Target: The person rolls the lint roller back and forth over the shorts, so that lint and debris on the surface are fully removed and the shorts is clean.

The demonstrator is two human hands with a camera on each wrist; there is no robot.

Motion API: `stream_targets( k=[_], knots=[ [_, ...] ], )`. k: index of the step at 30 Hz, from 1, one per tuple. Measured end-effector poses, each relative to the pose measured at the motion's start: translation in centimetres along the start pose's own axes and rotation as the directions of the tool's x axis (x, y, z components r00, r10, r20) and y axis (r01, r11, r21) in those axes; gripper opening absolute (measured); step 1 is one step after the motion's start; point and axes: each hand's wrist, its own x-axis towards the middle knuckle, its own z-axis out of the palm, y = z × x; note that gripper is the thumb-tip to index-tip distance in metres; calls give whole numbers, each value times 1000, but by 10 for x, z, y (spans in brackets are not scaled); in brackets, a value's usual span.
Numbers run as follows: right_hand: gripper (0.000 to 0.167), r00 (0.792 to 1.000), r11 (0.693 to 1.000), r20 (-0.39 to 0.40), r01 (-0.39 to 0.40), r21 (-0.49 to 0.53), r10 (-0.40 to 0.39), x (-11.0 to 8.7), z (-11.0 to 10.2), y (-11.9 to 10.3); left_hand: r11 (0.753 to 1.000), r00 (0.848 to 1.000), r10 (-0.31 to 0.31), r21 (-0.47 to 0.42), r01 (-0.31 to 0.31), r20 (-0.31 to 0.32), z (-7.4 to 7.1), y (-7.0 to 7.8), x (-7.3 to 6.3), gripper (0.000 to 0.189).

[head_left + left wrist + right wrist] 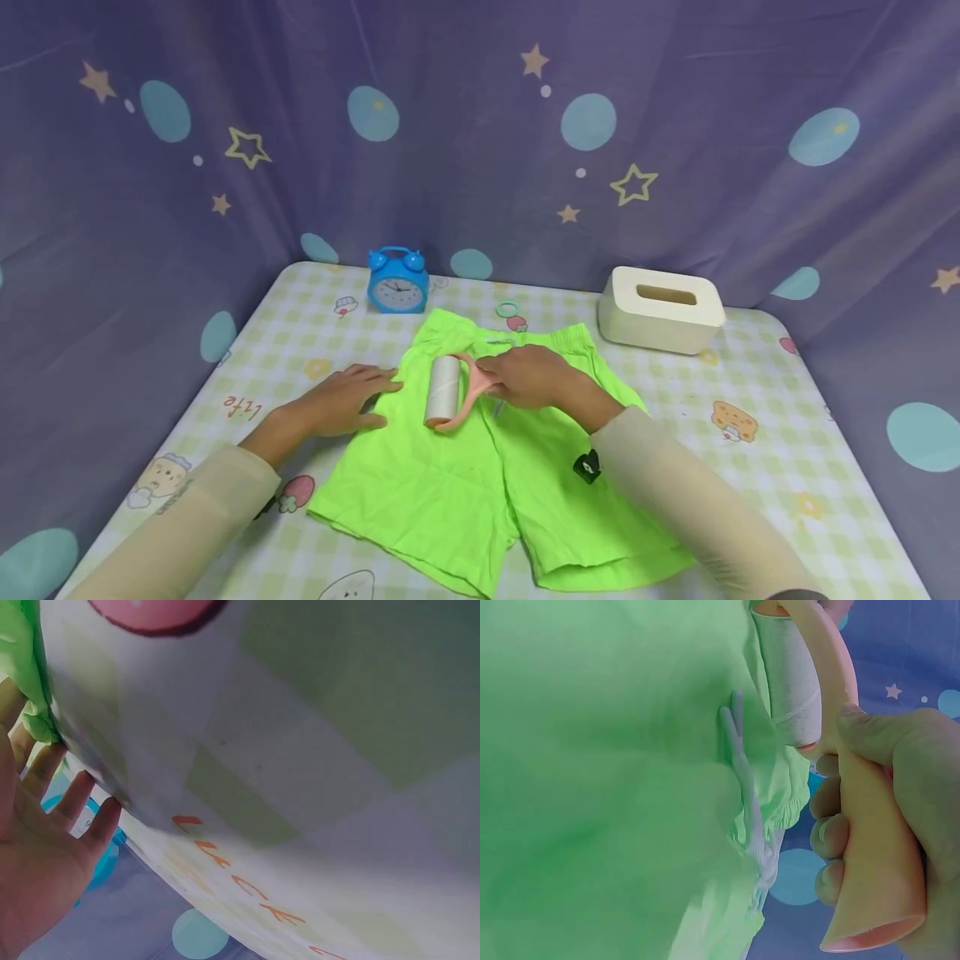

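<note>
Bright green shorts lie spread on the table, waistband toward the back, with a pale drawstring at the waist. My right hand grips the pink handle of a lint roller; in the right wrist view the fingers wrap round the handle. The white roll rests on the upper left part of the shorts. At the left edge of the shorts, my left hand rests with fingers spread, fingertips touching the fabric. The left wrist view shows this hand with its fingers extended.
A blue alarm clock stands at the back left. The cream tissue box is at the back right, and a small green ring lies behind the waistband. A checked cloth covers the table; a purple curtain surrounds it.
</note>
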Motion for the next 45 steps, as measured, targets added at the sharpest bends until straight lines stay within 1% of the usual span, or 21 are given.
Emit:
stream_targets(
  k=[5,9,15,22,26,28,31,33,38,42,45],
  knots=[
    [19,1000,1000,2,-7,-23,7,9,4,-6,1000,1000,-9,-6,9,25,-1,-1,-1,59],
    [22,1000,999,8,-25,-32,25,15,4,-13,1000,1000,7,7,-7,14,0,-3,0,58],
    [21,999,998,1,-48,-39,48,21,5,-23,1000,1000,18,10,-18,3,0,-4,1,58],
    [22,998,998,-44,-39,-54,37,26,8,-31,1000,1000,-7,15,7,0,1,-3,2,58],
    [23,998,997,-50,-44,-57,41,27,10,-35,1000,1000,6,29,-6,-11,2,-3,2,57],
    [28,997,996,-49,-55,-65,52,27,10,-36,1000,1000,4,30,-4,-11,2,-2,1,56],
    [40,996,994,-53,-73,-77,69,26,12,-37,999,1000,5,36,-5,-13,1,-2,1,57],
    [43,995,994,-60,-80,-80,75,25,14,-37,999,1000,5,35,-5,-13,1,-1,1,56],
    [24,994,997,-82,-69,-41,65,21,16,-37,1000,1000,8,26,-8,-10,0,-2,0,57],
    [21,994,998,-96,-60,-8,59,17,18,-36,1000,1000,13,22,-13,-13,1,-2,0,57],
    [22,993,998,-109,-56,-11,54,14,21,-34,1000,1000,20,15,-20,-19,2,-3,0,56]
  ],
)
